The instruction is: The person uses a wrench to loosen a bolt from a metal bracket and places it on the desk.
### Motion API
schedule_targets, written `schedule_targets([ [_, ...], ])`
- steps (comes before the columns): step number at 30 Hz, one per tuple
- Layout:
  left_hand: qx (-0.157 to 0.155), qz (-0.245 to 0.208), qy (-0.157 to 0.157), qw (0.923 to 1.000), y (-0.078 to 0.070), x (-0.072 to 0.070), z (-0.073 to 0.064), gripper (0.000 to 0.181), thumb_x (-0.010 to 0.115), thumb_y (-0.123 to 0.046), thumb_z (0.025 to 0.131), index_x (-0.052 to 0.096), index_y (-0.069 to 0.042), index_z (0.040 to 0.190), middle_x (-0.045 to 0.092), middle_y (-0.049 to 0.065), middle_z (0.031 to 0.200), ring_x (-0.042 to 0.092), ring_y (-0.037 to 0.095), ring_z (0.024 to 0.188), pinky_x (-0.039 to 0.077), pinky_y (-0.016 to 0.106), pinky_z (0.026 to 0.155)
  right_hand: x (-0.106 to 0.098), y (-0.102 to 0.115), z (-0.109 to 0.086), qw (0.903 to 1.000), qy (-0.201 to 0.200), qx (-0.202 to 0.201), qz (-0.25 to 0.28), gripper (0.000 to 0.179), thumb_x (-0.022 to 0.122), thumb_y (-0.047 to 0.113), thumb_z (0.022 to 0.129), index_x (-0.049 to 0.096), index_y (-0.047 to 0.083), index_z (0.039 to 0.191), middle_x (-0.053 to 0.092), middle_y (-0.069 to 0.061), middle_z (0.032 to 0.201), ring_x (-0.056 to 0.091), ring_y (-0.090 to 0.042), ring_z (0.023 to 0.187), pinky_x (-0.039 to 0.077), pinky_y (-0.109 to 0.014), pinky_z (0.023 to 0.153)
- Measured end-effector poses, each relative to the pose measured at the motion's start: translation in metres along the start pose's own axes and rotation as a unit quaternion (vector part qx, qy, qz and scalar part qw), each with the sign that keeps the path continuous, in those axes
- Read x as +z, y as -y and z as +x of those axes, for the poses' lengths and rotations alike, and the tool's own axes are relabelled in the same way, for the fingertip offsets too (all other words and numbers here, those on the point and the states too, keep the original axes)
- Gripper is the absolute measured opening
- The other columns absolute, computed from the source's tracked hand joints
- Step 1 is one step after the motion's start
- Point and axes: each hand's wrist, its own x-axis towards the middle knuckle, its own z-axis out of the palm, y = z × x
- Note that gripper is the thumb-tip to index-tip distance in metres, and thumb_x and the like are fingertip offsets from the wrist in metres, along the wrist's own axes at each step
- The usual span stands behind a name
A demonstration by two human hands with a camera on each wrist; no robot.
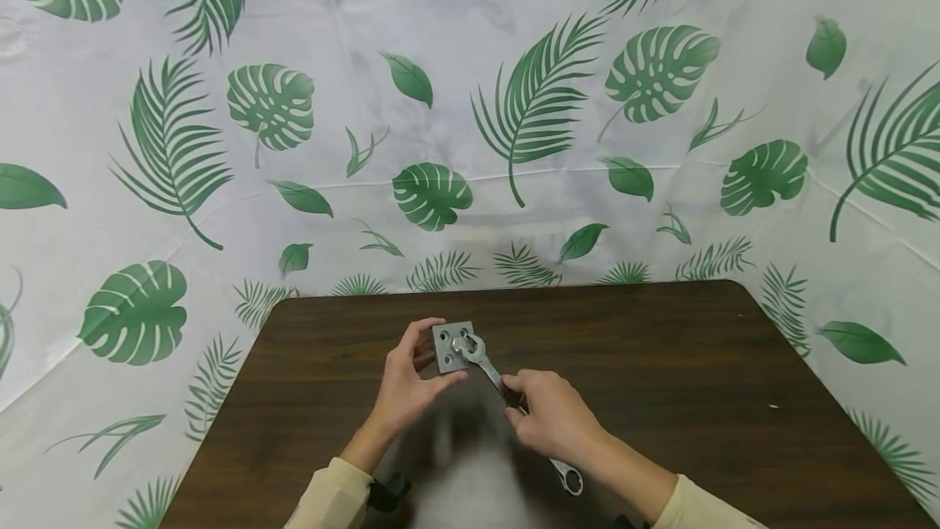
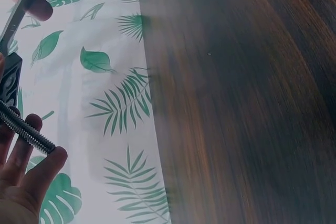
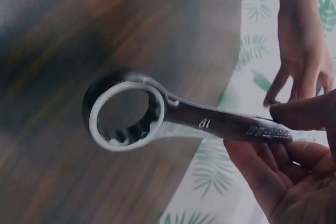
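My left hand [image 1: 408, 386] grips a square grey metal plate [image 1: 443, 353] with holes near its corners, fingers at its far side and thumb along the lower edge. From the plate's back sticks a threaded bolt [image 2: 30, 132], its tip beside a left fingertip [image 2: 54, 157]. The right hand [image 1: 554, 415] holds a combination wrench [image 3: 205, 123] by its shank, thumb on one side and fingers on the other. Its open end [image 1: 472, 348] lies at the bolt's head, over the plate's face. The ring end [image 3: 93, 116] points back toward me, below the right hand.
Below the hands spreads a dark wood-grain table [image 1: 661, 349]. White cloth with green leaves [image 1: 352, 227] hangs behind and at both sides of it. A tiny yellow speck [image 1: 773, 406] lies on the right of the tabletop.
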Motion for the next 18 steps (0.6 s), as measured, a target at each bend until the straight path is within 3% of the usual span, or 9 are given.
schedule_targets([
  [5, -0.005, 0.005, -0.013, 0.9999, -0.002, -0.002, 0.0, 0.076, 0.091, -0.008, 0.067, 0.052, -0.016, 0.132, 0.068, -0.004, 0.104, 0.067, 0.016, 0.096, 0.056, 0.045, 0.083, 0.006, 0.007, -0.001, 0.9997, -0.01, -0.011, 0.019, 0.034, 0.075, 0.006, 0.077, 0.073, 0.002, 0.111, 0.054, 0.01, 0.072, 0.047, -0.003, 0.059, 0.041, -0.023, 0.05],
  [12, 0.0, 0.007, -0.014, 0.9999, -0.001, -0.001, 0.001, 0.076, 0.091, -0.011, 0.068, 0.051, -0.021, 0.132, 0.069, -0.002, 0.106, 0.067, 0.017, 0.097, 0.055, 0.043, 0.083, 0.01, 0.013, 0.003, 0.9997, -0.018, -0.005, 0.017, 0.021, 0.073, 0.007, 0.076, 0.073, 0.01, 0.097, 0.049, 0.01, 0.067, 0.043, -0.004, 0.056, 0.038, -0.023, 0.047],
  [18, 0.001, 0.01, -0.013, 0.9999, -0.002, 0.0, -0.001, 0.077, 0.091, -0.012, 0.068, 0.05, -0.022, 0.132, 0.068, -0.004, 0.104, 0.067, 0.016, 0.095, 0.056, 0.042, 0.082, 0.011, 0.011, 0.006, 0.9995, -0.03, -0.01, -0.011, 0.036, 0.074, 0.005, 0.079, 0.072, 0.001, 0.114, 0.052, 0.008, 0.072, 0.043, -0.006, 0.059, 0.038, -0.025, 0.049],
])
